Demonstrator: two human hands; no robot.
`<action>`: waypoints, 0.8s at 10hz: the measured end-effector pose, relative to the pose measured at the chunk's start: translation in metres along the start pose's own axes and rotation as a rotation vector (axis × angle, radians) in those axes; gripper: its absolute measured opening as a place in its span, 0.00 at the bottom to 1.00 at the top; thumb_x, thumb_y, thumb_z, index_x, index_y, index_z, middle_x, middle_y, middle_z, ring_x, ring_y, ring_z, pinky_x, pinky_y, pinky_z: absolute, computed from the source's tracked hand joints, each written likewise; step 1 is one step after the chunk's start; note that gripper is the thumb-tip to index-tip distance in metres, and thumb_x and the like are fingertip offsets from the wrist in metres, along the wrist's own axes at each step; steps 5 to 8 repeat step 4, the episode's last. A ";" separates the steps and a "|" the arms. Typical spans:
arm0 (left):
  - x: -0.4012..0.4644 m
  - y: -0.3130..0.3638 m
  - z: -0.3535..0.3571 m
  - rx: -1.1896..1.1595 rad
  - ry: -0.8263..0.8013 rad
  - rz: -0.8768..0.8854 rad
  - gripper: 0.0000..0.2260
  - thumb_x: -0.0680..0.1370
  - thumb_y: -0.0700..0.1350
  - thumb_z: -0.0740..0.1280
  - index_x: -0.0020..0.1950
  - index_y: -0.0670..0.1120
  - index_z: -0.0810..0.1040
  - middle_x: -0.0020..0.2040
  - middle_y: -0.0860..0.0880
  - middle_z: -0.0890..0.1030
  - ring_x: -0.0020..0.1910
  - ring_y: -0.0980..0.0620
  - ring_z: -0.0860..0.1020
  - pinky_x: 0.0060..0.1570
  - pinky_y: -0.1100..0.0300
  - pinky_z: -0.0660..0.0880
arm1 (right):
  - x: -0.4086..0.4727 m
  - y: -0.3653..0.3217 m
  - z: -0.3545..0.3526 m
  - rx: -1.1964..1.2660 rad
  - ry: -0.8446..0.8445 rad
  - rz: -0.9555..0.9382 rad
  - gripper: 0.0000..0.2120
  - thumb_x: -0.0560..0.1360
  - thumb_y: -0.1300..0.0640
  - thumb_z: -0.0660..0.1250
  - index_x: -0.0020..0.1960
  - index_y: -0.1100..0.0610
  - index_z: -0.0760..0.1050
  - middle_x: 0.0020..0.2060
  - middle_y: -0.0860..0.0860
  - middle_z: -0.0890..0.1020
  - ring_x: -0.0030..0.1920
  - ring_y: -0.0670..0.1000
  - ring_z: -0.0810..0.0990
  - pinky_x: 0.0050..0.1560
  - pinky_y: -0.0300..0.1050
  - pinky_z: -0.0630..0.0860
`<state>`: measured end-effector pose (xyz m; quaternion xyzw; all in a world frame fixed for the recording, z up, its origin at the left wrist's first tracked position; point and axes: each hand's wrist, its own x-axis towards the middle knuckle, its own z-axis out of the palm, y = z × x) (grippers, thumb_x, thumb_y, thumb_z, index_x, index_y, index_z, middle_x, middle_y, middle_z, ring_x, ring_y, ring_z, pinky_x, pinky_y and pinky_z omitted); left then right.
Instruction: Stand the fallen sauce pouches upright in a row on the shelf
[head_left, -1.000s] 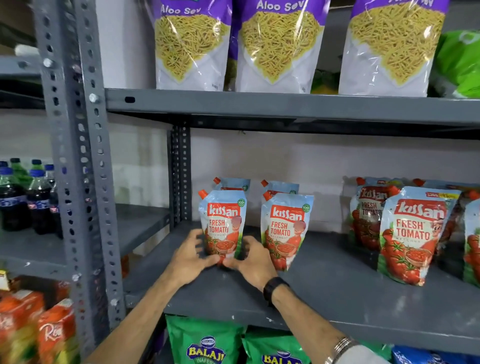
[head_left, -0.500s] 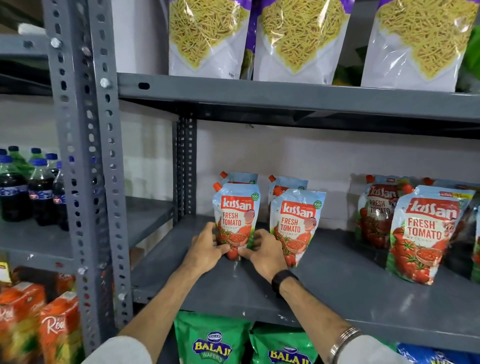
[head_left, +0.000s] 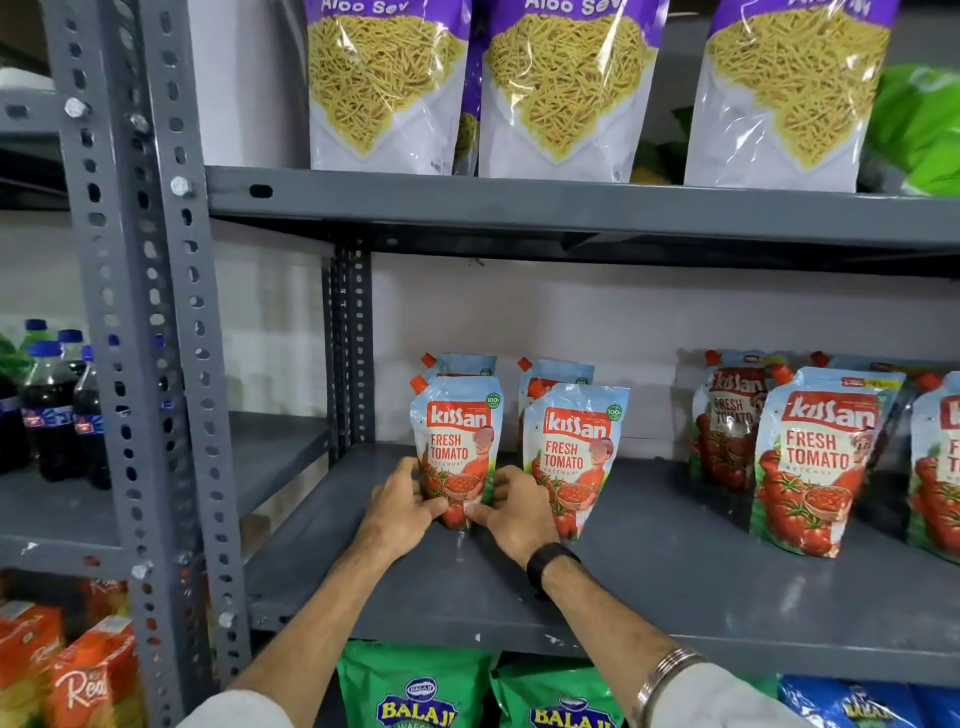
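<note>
Both your left hand (head_left: 402, 506) and right hand (head_left: 517, 512) are pinching the base of the front-left ketchup pouch (head_left: 457, 447), which is standing upright on the shelf (head_left: 675, 587), long axis vertical, just beside its neighbour pouch (head_left: 574, 457); your hands are flanking it equally.

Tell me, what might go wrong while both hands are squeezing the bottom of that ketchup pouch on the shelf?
1. The left hand and right hand grip only the base of the front-left pouch; once released, the soft pouch might slump or tip.
2. The neighbouring pouch stands right beside the right hand, so pulling back could knock it over.
3. Another pouch stands close behind; a backward push might topple it.
</note>
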<state>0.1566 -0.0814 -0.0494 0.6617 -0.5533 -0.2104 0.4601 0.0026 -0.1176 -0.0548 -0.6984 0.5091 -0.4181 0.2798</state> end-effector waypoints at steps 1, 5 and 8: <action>0.000 0.000 0.000 -0.006 -0.004 -0.002 0.25 0.76 0.40 0.74 0.71 0.44 0.70 0.64 0.42 0.83 0.61 0.46 0.82 0.61 0.52 0.77 | -0.002 -0.002 -0.002 0.003 -0.008 0.015 0.18 0.71 0.58 0.78 0.57 0.55 0.76 0.46 0.47 0.84 0.50 0.49 0.83 0.57 0.47 0.81; -0.009 -0.011 0.001 -0.021 0.083 -0.006 0.22 0.73 0.41 0.77 0.63 0.45 0.73 0.54 0.45 0.82 0.53 0.47 0.81 0.58 0.53 0.78 | -0.020 0.012 -0.014 0.119 -0.008 0.029 0.17 0.69 0.55 0.79 0.52 0.53 0.75 0.45 0.46 0.82 0.48 0.47 0.82 0.54 0.44 0.82; -0.009 -0.011 0.001 -0.021 0.083 -0.006 0.22 0.73 0.41 0.77 0.63 0.45 0.73 0.54 0.45 0.82 0.53 0.47 0.81 0.58 0.53 0.78 | -0.020 0.012 -0.014 0.119 -0.008 0.029 0.17 0.69 0.55 0.79 0.52 0.53 0.75 0.45 0.46 0.82 0.48 0.47 0.82 0.54 0.44 0.82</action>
